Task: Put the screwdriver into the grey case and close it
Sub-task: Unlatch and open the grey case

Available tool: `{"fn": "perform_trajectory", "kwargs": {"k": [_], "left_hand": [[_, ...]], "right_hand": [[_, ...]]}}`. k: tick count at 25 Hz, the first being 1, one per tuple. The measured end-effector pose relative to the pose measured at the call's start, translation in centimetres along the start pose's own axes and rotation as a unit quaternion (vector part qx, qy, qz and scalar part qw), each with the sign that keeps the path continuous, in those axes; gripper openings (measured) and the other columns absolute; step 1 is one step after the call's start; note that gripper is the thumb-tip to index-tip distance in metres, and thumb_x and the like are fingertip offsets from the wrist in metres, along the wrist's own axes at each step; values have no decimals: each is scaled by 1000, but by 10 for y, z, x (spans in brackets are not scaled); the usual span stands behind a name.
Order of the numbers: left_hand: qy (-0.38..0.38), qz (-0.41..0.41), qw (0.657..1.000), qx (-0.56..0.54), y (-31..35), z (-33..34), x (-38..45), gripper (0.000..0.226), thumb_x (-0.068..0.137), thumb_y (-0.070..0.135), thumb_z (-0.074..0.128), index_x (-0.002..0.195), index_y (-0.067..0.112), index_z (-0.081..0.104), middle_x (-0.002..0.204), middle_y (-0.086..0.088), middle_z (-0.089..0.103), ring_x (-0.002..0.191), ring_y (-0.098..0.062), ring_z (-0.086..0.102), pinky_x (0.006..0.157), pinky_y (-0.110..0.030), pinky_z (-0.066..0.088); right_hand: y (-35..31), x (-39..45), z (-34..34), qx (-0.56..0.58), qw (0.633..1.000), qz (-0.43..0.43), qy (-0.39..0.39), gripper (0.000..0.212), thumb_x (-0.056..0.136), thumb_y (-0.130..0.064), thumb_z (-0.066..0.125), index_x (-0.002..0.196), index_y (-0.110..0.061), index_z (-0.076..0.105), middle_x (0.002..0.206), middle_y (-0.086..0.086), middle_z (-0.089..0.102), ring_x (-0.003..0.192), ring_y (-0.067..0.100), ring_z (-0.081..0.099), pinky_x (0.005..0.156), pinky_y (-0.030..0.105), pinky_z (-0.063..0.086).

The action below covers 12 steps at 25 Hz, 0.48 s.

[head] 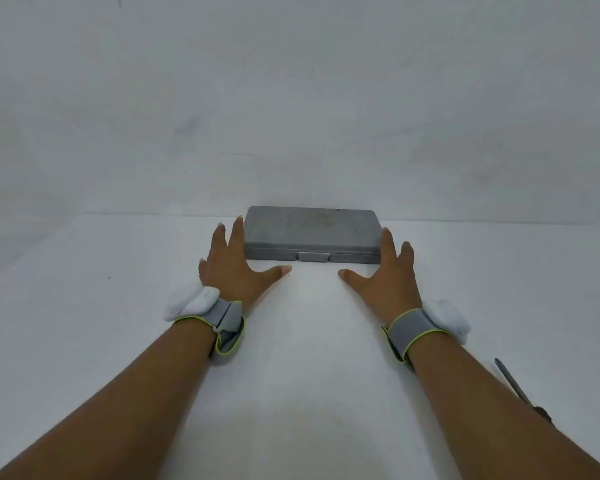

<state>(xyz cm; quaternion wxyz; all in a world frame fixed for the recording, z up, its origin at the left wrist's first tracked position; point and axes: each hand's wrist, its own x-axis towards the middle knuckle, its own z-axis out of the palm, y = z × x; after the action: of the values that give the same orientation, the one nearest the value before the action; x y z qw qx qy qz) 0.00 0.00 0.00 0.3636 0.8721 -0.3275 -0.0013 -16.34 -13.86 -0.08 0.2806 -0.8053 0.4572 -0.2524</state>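
Fingers on both the left hand (234, 268) and right hand (383, 271) were splayed wide, holding nothing, flanking the shut grey case (310, 233) at 12 o'clock. It looked rigid, latch in front. The screwdriver (515, 384) lay at 4 o'clock: thin, probably rolls, so pinch the handle.

Both arms outstretched; left hand (238, 268) and right hand (385, 275) flat, fingers spread.
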Motion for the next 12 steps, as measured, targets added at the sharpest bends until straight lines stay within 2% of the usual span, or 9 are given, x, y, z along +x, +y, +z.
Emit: {"fn": "perform_trajectory", "kwargs": {"k": [5,8,12], "left_hand": [[-30,-3,1000,0,-4,12,18,114,58,70,70,145,29,11,157,-6,14,143,-23,21,119,-53,10],[-51,23,998,16,-8,15,17,108,58,72,67,144,28,18,154,-4,23,140,-24,28,118,-51,19],[-39,42,998,10,-7,13,18,100,65,64,69,144,24,22,151,-5,30,136,-25,33,116,-48,27]], "right_hand": [[4,15,9,12,1000,-22,9,96,76,-46,70,147,-28,8,156,15,10,139,34,24,114,42,26],[7,19,10,-18,999,-43,1,88,77,-48,68,146,-25,19,148,13,26,131,34,34,111,42,32],[6,21,11,-24,998,-51,12,82,77,-49,67,143,-23,27,144,12,32,129,32,38,110,42,35]]}}
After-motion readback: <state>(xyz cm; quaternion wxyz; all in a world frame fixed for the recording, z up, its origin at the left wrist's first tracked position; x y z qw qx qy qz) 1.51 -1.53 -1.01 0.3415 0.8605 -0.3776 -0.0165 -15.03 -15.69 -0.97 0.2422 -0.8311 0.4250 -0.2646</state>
